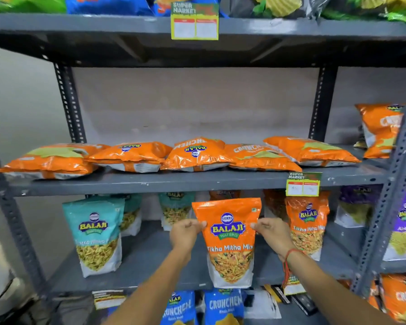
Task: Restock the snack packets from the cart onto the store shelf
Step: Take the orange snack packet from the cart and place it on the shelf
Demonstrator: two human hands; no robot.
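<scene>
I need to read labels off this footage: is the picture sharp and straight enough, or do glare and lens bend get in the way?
Head view: the held packet reads sharply at centre; glare streaks the flat orange packets; the uprights bow at the edges; the price tag print is blurred.

Orange Tikha Mitha Mix packet (229,240), upright, lower centre of frame, pinched at its side edges by left hand (185,234) and right hand (271,234). Teal packet (96,235) standing at lower left. Five orange packets (195,154) lying flat across grey metal shelf (150,181), mid-frame.
</scene>
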